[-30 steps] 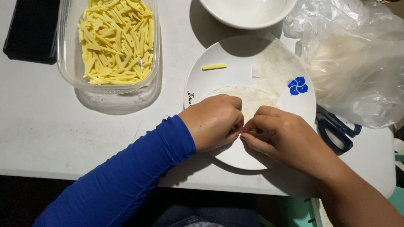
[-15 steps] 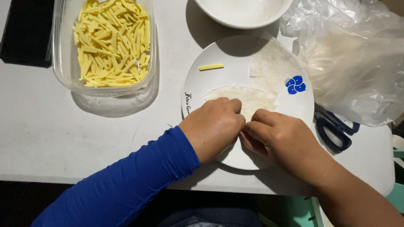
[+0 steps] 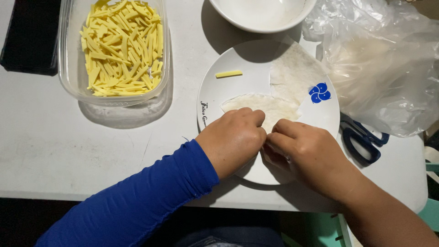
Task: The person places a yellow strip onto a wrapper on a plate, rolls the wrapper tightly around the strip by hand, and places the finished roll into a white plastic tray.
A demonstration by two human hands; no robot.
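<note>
1. Left hand [image 3: 234, 139] and right hand [image 3: 307, 154] sat knuckle to knuckle on the near half of the white plate [image 3: 215, 98]; no gap between them.
2. Open table [image 3: 68, 155] lay left of the plate, wide enough to pass.
3. Clear tub of yellow strips [image 3: 120, 45] blocked the far left.
4. White bowl [image 3: 263, 16] closed off the far edge, touching the plate rim.
5. Plastic bag [image 3: 388, 64] crowded the right side; blue scissors [image 3: 363, 142] lay just beside the plate there.
6. Far plate half held only one yellow strip [image 3: 228, 73] and a thin wrapper sheet [image 3: 292, 75].
</note>
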